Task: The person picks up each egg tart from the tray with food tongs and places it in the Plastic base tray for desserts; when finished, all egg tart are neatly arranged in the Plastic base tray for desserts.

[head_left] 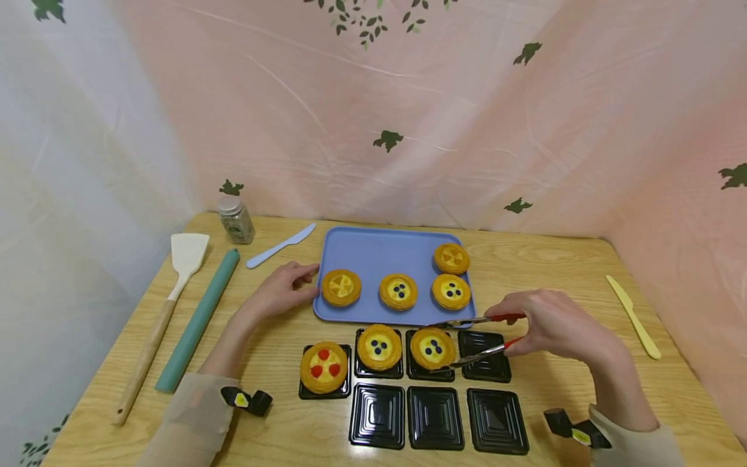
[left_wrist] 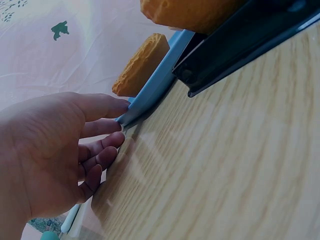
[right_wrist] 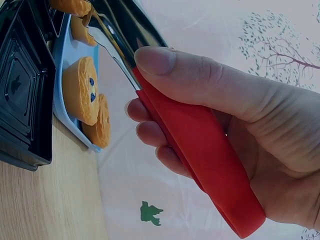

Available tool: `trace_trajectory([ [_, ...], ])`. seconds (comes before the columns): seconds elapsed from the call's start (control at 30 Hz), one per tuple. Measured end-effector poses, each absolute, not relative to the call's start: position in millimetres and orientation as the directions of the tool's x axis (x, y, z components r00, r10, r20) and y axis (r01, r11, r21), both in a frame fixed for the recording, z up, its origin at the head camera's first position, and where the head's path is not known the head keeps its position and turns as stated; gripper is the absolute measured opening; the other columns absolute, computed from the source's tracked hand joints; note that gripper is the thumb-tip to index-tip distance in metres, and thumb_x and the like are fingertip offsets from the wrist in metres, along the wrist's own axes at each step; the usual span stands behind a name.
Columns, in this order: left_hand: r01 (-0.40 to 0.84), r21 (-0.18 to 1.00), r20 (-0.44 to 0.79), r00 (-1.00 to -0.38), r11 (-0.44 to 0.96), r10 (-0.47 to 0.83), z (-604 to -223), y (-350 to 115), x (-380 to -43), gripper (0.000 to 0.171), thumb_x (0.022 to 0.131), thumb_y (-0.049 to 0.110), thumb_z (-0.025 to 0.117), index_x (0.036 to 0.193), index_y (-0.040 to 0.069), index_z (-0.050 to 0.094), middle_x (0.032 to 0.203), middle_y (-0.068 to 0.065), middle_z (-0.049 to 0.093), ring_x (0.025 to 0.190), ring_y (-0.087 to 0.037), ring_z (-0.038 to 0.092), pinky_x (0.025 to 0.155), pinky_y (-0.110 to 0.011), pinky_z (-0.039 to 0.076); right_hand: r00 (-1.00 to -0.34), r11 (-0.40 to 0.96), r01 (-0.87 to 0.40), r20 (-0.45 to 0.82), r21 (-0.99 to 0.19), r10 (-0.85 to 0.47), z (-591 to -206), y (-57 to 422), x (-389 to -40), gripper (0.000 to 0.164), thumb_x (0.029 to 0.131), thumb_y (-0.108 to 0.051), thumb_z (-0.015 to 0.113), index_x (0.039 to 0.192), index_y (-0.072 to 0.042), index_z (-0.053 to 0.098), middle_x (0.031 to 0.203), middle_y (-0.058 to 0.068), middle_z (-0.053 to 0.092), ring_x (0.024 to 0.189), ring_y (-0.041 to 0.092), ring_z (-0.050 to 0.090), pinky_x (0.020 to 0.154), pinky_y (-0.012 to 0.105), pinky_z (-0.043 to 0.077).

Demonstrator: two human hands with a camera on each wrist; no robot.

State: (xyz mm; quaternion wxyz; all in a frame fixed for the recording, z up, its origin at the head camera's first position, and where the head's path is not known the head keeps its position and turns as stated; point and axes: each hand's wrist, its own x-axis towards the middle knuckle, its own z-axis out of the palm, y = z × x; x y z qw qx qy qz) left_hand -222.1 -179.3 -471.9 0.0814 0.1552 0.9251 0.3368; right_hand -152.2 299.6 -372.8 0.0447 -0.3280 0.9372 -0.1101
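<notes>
My right hand (head_left: pixel 554 324) grips red-handled metal tongs (right_wrist: pixel 200 135). In the head view their arms reach around a blueberry-topped tart (head_left: pixel 433 348), which sits over a black square mold (head_left: pixel 449 376); whether it touches the mold I cannot tell. At the left edge of the blue tray (head_left: pixel 379 246), my left hand (head_left: pixel 286 288) touches the rim with its fingertips, the other fingers loosely bent. On the tray lie two blueberry tarts (head_left: pixel 398 292) and two tarts with yellow fruit pieces (head_left: pixel 341 288). Another blueberry tart (head_left: pixel 379 347) and a red-topped tart (head_left: pixel 323 368) occupy neighboring molds.
Several unfilled black molds (head_left: pixel 436 418) stand toward the front. To the left lie a white spatula (head_left: pixel 187 256), a teal rolling rod (head_left: pixel 198 321), a pale blue knife (head_left: pixel 281 246) and a glass jar (head_left: pixel 236 220). A yellow knife (head_left: pixel 633 316) lies at the right.
</notes>
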Motion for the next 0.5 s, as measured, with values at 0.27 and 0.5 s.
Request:
trace_trajectory([
  [0.27,0.232,0.648,-0.048,-0.938,0.726,0.343,-471.7,-179.6,-221.2,0.061,0.095,0.027,0.068,0.15,0.006,0.053,0.113,-0.013,0.062,0.104,-0.025,0.057,0.093,-0.041,0.046,-0.785,0.769,-0.601,-0.019,-0.218,-0.619,-373.9,299.3,-152.0,0.054,0.064,-0.029,0.097,0.115,-0.027,0.078,0.102,-0.014,0.076,0.085,0.005,0.068,0.069,0.024,0.05],
  [0.5,0.227,0.65,-0.049,-0.94,0.726,0.338,-471.2,-178.3,-221.5,0.061,0.095,0.027,0.068,0.15,0.007,0.053,0.112,-0.013,0.062,0.104,-0.025,0.057,0.093,-0.04,0.046,-0.784,0.767,-0.603,-0.017,-0.217,-0.621,-373.6,299.5,-152.3,0.054,0.064,-0.029,0.097,0.115,-0.027,0.078,0.101,-0.014,0.076,0.084,0.006,0.067,0.068,0.024,0.05],
])
